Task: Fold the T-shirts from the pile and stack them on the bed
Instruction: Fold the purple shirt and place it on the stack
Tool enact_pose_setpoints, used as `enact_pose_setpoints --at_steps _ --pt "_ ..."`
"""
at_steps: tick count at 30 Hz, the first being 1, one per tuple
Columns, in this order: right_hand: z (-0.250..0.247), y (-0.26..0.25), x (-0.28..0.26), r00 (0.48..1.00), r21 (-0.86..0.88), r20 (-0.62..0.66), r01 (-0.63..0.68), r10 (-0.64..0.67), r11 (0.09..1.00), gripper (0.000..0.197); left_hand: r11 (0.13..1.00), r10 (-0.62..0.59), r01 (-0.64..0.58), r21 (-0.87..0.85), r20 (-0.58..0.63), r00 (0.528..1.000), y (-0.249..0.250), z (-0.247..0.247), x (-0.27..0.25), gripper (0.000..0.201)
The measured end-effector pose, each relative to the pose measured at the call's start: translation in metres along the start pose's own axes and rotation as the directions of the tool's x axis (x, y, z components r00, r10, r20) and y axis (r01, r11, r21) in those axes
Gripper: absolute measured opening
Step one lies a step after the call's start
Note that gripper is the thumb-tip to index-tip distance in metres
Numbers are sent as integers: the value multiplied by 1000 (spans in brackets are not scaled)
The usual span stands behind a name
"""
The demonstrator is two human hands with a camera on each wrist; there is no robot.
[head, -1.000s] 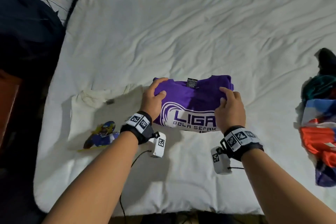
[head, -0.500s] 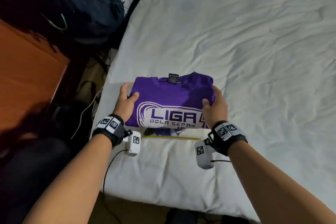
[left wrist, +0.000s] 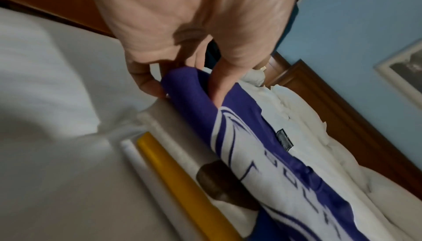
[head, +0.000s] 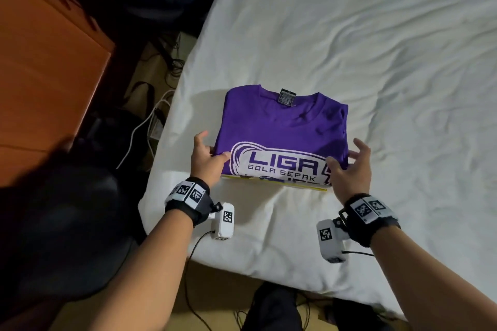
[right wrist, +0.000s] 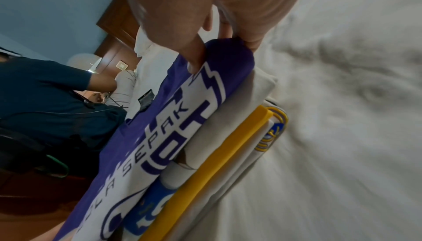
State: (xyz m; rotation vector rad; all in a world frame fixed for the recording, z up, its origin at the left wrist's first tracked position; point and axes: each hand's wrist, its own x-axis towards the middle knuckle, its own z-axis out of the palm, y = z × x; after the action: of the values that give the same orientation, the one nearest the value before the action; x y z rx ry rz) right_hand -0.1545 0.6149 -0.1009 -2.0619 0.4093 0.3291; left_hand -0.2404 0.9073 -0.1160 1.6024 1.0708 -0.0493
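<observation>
Shirt: purple T-shirt (head: 282, 129), folded flat, with white letters on its front and a small black tag at the neck.
Place: it lies on top of the stack (right wrist: 228, 136) of folded shirts, near the left side of the bed (head: 376, 48).
Change: one second ago the purple T-shirt lay on the bare sheet, next to a white folded shirt with a picture on it. Now it sits on top of that shirt, and only a thin strip of the shirts below peeks out at the near edge.
Under it: a white shirt, a yellow shirt (right wrist: 230, 147) and one more white shirt show as layers in the wrist views.
Left hand: left hand (head: 207, 158) pinches the left edge of the purple T-shirt, thumb on top and fingers tucked under the fold.
Right hand: right hand (head: 349, 169) is at the right edge. The thumb presses on the top and fingers curl round the fold, while some fingers lift away.
Meaning: this shirt looks folded and stacked. I think both hands only need to let go.
Next: probably another shirt from the pile, which is out of view now.
Watch out: the top shirt could slide a bit if the hands pull away fast.
</observation>
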Motion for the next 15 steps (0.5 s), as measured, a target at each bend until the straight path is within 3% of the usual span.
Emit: enact_pose_setpoints --at_steps 11,13,15 --pt "3 11 -2 1000 -22 10 -12 12 1000 73 994 67 -64 86 -27 997 -11 2 -5 65" --pt "5 10 -3 1000 -104 -4 25 -26 994 76 968 147 -128 217 -72 987 -10 4 -7 65" --pt "11 7 -6 981 -350 -32 169 -192 922 77 808 363 -263 527 -95 927 -9 10 -11 65"
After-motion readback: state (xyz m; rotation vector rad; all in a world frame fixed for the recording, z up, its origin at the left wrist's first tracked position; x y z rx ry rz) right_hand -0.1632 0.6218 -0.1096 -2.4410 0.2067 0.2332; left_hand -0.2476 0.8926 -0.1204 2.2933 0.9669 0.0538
